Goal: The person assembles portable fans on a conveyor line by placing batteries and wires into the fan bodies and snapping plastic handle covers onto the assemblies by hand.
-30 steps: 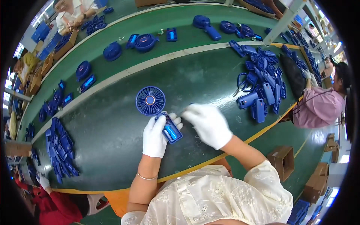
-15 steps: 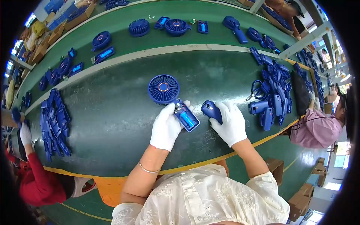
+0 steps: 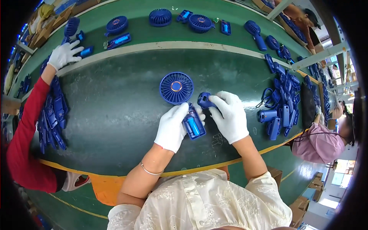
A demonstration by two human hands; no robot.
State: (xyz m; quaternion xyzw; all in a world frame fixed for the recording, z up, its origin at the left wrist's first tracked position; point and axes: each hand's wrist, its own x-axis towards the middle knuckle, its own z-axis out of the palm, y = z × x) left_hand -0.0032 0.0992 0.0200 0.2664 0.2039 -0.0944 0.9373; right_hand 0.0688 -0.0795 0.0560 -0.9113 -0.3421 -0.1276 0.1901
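Note:
My left hand (image 3: pixel 170 128), in a white glove, grips the open handle half (image 3: pixel 190 132) of a small blue handheld fan. A bright blue battery (image 3: pixel 194 126) lies inside that half. Joined at its far end is the round fan head (image 3: pixel 167 95), grille up, on the green bench. My right hand (image 3: pixel 230 117), gloved too, pinches a dark blue handle cover (image 3: pixel 204 100) just right of the handle's far end. A small gap seems to separate the cover from the handle. The left fingertips behind the handle are partly hidden.
Blue handle covers lie in a pile (image 3: pixel 283 103) at right, with blue-handled scissors (image 3: pixel 267 100) beside it. Another pile of blue parts (image 3: pixel 53 119) is at left. Fans (image 3: pixel 160 18) sit on the green strip beyond the pale rail (image 3: pixel 184 45). A red-sleeved co-worker's gloved hand (image 3: pixel 64 56) reaches there.
My right hand has brought the cover left and up, closer to the handle. The handle is turned more upright. At left, the co-worker's arm has stretched forward over the far strip.

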